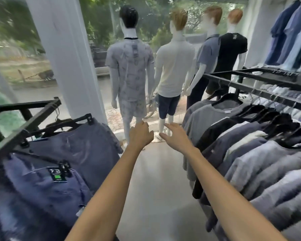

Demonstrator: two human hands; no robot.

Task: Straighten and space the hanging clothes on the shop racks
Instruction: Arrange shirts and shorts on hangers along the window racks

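– Hands: are they gripping anything?
– Neither. Left hand point(142, 133) reaches ahead with fingers curled under, empty. Right hand point(176, 138), just beside it, lies flat with fingers spread.
– Where are the clothes?
– Blue shorts point(76, 153) hang from the left rack point(24, 129), left of the left hand. Grey and dark T-shirts point(250, 153) crowd the right rack point(268, 95), right of the right hand. Both are apart from the hands.
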